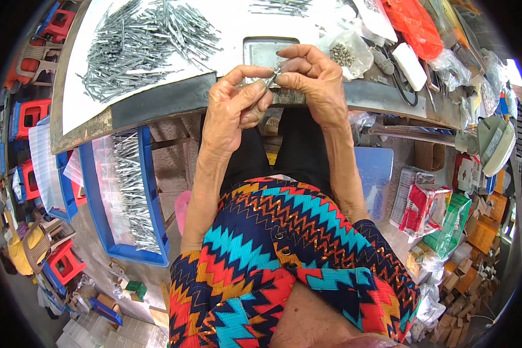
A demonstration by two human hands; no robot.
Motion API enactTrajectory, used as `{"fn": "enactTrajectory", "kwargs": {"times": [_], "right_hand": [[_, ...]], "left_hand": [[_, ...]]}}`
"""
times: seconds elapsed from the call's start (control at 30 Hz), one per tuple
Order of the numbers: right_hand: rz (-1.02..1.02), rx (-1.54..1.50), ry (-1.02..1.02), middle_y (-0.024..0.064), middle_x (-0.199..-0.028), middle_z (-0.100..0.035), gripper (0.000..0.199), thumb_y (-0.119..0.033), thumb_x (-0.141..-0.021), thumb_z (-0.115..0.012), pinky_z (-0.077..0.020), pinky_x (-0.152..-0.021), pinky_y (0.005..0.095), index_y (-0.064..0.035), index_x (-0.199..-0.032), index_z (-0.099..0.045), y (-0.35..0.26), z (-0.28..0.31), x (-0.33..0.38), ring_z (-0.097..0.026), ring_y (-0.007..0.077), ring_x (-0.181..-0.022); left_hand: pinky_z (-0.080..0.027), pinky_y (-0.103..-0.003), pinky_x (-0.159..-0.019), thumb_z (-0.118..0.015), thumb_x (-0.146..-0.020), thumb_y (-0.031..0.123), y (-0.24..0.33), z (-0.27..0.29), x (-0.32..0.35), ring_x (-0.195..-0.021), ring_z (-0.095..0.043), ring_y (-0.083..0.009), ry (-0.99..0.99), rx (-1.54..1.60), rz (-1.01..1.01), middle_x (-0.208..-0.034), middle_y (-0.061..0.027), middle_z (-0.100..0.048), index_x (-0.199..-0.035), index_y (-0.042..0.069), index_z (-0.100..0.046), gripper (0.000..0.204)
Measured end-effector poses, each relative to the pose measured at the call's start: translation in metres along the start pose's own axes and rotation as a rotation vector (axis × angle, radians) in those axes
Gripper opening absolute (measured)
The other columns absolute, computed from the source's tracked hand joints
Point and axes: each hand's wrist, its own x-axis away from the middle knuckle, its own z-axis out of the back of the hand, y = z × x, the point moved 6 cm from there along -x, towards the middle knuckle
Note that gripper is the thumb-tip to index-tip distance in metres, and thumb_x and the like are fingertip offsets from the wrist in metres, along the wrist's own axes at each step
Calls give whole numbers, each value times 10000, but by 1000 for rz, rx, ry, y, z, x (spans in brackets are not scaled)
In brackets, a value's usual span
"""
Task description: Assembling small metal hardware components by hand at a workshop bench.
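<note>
A slender grey metal piece (271, 80) is held up in front of me, above the table's near edge. My left hand (231, 104) is closed, pinching it between thumb and index finger with the other fingers curled beneath. My right hand (323, 87) has its thumb and bent fingers at the upper end of the piece, where a tiny part may be hidden by the fingertips. Behind the hands lies a shallow metal tray (269, 40). A large heap of similar slim metal pieces (139, 49) spreads over white sheeting on the left.
An open plastic bag of small metal parts (343, 55) sits right of the tray, near a red plastic bag (412, 26). More slim pieces (281, 7) lie at the far edge. Below left stands a blue crate (142, 255) holding finished-looking metal rows; boxes and bags crowd the right floor.
</note>
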Motion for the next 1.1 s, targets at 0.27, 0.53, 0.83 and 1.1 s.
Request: {"fn": "enactTrajectory", "kwargs": {"times": [0.27, 0.53, 0.83, 1.1], "right_hand": [[42, 62, 50, 50, -780, -607, 393, 8, -689, -692, -481, -679, 196, 35, -1046, -531, 1, 1, -8, -579, 86, -722], [60, 106, 94, 82, -802, -631, 303, 12, -739, -630, -491, -660, 205, 61, -1018, -524, 6, 1, -8, -590, 95, -734], [58, 16, 189, 125, -808, -629, 265, 23, -772, -587, -511, -643, 220, 94, -1014, -505, 12, 0, -6, -618, 141, -722], [145, 151, 253, 131, -791, -634, 188, 2, -812, -548, -496, -586, 217, 75, -982, -515, 11, -10, -1, -617, 131, -689]], "left_hand": [[-266, -144, -404, -501, -851, 56, 9, -7, -4, -474, -378, -3, 153, -362, -199, -599, 18, -503, -979, 32, -575, 150], [-254, -142, -405, -521, -853, 69, 0, -3, -5, -480, -367, 3, 238, -341, -251, -621, 4, -509, -1003, 32, -576, 164], [-283, -148, -420, -508, -867, 65, 0, -9, -7, -522, -404, -3, 313, -501, -418, -619, 30, -497, -998, 31, -584, 156], [-273, -145, -414, -507, -869, 64, 2, -10, -7, -506, -390, 4, 341, -485, -451, -625, 31, -506, -998, 22, -585, 156]]}}
